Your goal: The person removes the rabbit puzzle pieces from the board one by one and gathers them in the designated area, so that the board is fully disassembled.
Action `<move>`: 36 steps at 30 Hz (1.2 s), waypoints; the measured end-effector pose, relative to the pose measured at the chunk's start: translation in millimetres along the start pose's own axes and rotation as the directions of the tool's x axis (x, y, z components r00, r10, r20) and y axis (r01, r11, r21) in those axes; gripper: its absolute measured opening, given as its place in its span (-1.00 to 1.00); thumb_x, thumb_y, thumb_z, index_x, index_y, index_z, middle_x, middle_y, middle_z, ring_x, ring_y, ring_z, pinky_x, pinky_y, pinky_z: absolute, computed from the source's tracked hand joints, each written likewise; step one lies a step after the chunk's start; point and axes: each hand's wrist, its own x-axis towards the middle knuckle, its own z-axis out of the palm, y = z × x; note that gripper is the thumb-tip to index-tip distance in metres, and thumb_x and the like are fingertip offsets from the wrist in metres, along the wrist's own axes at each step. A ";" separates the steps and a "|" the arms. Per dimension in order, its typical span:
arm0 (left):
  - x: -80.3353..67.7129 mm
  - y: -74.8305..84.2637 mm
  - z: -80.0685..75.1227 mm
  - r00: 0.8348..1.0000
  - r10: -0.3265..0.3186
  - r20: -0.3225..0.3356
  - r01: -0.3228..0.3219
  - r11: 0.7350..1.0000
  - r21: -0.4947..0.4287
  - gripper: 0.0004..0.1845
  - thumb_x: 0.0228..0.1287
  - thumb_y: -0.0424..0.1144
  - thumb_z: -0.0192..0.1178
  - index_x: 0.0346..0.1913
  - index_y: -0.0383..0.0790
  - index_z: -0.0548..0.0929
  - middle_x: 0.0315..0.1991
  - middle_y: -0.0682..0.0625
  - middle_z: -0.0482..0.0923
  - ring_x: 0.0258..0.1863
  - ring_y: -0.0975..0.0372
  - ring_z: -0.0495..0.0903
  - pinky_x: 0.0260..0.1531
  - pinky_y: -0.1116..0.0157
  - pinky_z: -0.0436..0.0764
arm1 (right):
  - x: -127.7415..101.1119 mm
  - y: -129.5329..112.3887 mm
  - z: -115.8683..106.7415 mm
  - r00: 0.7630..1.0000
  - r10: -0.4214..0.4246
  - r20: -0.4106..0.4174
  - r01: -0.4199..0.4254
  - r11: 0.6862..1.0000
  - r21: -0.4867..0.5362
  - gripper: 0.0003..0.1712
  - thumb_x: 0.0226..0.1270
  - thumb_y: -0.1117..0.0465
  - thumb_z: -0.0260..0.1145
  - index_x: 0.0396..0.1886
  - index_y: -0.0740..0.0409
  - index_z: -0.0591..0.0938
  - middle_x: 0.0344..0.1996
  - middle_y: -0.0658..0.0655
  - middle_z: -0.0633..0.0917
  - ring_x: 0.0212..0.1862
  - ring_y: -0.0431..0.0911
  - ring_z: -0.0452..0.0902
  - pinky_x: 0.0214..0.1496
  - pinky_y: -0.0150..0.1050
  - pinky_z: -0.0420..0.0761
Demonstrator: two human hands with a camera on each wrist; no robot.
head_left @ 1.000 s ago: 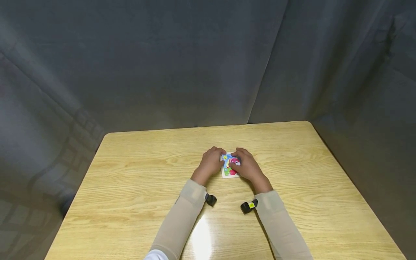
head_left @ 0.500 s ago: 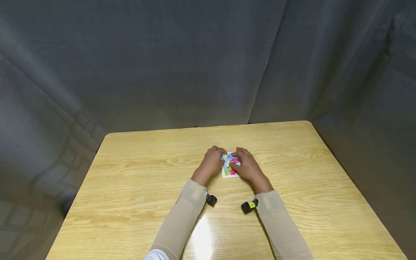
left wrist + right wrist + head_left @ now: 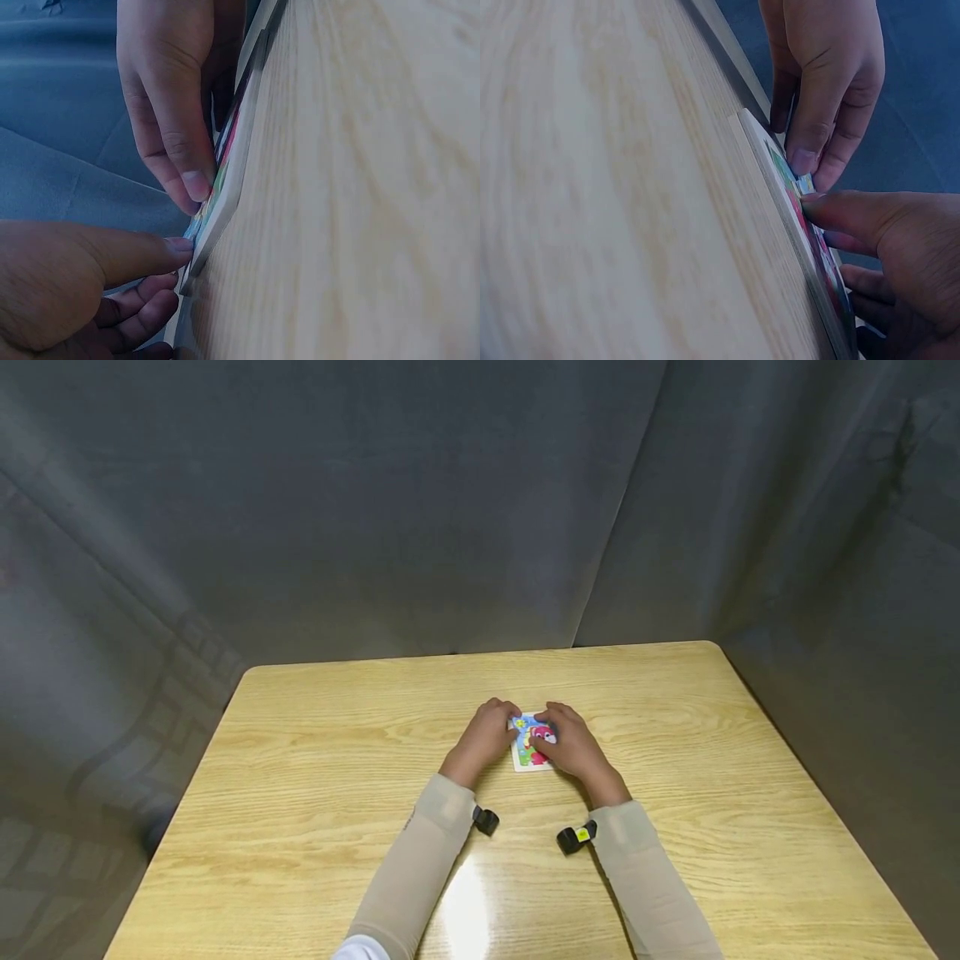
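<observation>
A small square jigsaw puzzle board (image 3: 523, 767) with a pale frame lies flat on the table, showing a pink cartoon bear on blue and green. At its upper left corner is a puzzle piece (image 3: 521, 723) with a yellow flower. My left hand (image 3: 489, 733) pinches this piece; in the right wrist view the piece (image 3: 805, 182) stands up at the thumb tip. From the right side, my right hand (image 3: 573, 742) grips the board, its thumb on the picture and its fingers curled at the far and right edges. That hand hides the board's right part.
The wooden table (image 3: 337, 760) has rounded far corners. Dark grey curtains (image 3: 420, 510) hang behind it and at both sides. Both forearms wear beige sleeves (image 3: 420, 852), with a black wrist camera (image 3: 486, 821) on the left and another (image 3: 576, 837) on the right.
</observation>
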 end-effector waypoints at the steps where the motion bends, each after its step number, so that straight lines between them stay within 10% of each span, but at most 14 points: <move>1: -0.4 -1.2 -0.3 1.000 0.001 -0.002 -0.001 1.000 -0.005 -0.70 0.34 -0.26 0.25 0.10 -0.20 0.62 0.05 -0.11 0.51 0.06 0.10 0.50 0.10 0.22 0.50 | 0.2 0.0 0.3 1.000 -0.002 0.000 0.002 1.000 -0.002 -0.49 0.31 0.07 0.35 0.18 0.21 0.55 0.40 0.29 0.29 0.43 0.22 0.10 0.40 0.15 0.20; 18: -20.0 -40.0 -28.5 0.998 -0.055 0.014 0.056 0.992 -0.110 -0.70 0.36 -0.26 0.22 0.12 -0.22 0.59 -0.03 -0.09 0.49 -0.11 0.16 0.49 -0.03 0.21 0.53 | -1.3 5.5 -4.1 1.000 -0.026 -0.006 0.026 1.000 -0.014 -0.48 0.31 0.06 0.35 0.18 0.21 0.55 0.39 0.29 0.29 0.42 0.23 0.11 0.39 0.14 0.20; 36: -80.1 -126.5 -85.6 0.994 -0.106 0.016 0.107 0.992 -0.064 -0.68 0.37 -0.30 0.20 0.13 -0.32 0.53 0.03 -0.18 0.46 -0.02 0.03 0.51 0.01 0.10 0.55 | 5.3 6.3 1.0 1.000 -0.024 0.008 0.024 1.000 -0.009 -0.49 0.31 0.05 0.34 0.18 0.17 0.55 0.40 0.27 0.28 0.43 0.22 0.09 0.40 0.14 0.19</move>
